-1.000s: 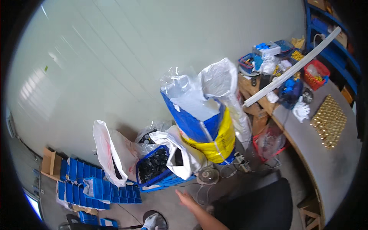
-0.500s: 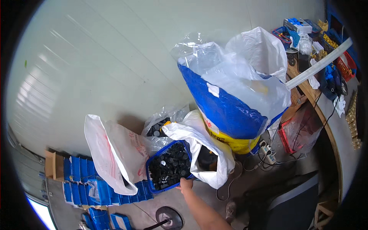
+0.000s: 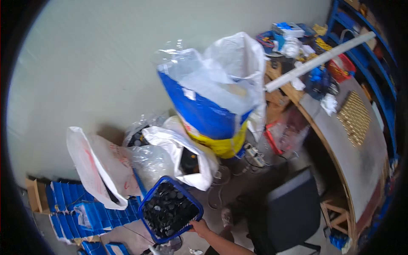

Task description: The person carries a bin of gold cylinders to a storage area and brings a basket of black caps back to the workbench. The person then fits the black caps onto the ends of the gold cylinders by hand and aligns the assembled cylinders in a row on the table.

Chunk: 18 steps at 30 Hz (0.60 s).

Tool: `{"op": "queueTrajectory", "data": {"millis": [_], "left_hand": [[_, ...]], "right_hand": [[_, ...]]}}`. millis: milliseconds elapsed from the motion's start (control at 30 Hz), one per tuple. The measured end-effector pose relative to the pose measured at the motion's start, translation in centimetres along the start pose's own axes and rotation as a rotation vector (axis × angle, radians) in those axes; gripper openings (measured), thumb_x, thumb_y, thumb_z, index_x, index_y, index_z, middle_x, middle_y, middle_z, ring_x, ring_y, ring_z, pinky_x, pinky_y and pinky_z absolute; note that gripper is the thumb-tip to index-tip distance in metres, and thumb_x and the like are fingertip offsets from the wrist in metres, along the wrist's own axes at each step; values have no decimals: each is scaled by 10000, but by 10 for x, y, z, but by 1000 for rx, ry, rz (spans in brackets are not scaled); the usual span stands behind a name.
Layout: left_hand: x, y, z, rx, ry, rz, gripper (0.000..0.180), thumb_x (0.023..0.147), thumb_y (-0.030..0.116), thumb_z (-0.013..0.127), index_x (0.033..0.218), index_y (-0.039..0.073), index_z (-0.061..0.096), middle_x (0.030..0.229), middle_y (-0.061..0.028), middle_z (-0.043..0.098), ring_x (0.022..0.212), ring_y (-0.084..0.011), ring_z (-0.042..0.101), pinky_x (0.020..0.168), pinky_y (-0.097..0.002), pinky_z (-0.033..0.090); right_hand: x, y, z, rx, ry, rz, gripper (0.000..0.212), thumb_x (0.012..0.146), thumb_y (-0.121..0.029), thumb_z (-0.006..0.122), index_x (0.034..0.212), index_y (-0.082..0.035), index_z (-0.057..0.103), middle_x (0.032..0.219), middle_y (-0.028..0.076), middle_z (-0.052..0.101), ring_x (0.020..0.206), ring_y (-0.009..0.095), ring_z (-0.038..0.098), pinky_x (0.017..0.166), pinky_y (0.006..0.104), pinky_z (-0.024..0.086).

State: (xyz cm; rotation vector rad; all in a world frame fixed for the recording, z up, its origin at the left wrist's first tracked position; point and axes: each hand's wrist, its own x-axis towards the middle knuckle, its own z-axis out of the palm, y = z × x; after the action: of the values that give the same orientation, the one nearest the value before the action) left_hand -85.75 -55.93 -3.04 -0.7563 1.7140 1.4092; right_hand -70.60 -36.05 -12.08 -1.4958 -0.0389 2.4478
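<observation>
My right hand (image 3: 199,228) grips the near right rim of a blue plastic basket (image 3: 196,205), fingers closed on its edge. Many small black plastic parts (image 3: 168,212) fill the basket, with a paler round one among them. It is held out over the floor, in front of a white woven sack (image 3: 204,172) and a clear plastic bag (image 3: 153,163). My left hand does not show.
Left of the basket stands another white sack (image 3: 100,165), with blue bins (image 3: 102,216) below it. A big blue-and-yellow bag (image 3: 204,112) leans near the wall. To the right are a black chair (image 3: 293,208), a power strip (image 3: 254,155) and a curved workbench (image 3: 361,170).
The basket has come out from between the sacks, nearer to me, in my right hand. The view has swung right, showing more of the workbench.
</observation>
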Motion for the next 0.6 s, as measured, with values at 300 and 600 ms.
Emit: {"op": "queueTrajectory", "data": {"millis": [300, 600], "left_hand": [[-107, -32, 40, 292, -461, -98, 729, 878, 679, 410, 1226, 52, 541, 1136, -122, 578, 1044, -339, 506, 937, -493, 394], [-285, -250, 137, 590, -944, -314, 755, 940, 631, 335, 1431, 58, 335, 1435, -166, 398, 1304, -322, 385, 1063, -445, 320]], "right_hand": [[-219, -10, -206, 167, -49, 0, 294, 873, -32, 571, 1152, 58, 539, 1020, 165, 642, 929, 306, 662, 797, 468, 581], [-456, -39, -511, 462, -12, -553, 417, 874, -20, 557, 1265, 49, 431, 1104, 213, 617, 1019, 396, 632, 889, 521, 531]]}}
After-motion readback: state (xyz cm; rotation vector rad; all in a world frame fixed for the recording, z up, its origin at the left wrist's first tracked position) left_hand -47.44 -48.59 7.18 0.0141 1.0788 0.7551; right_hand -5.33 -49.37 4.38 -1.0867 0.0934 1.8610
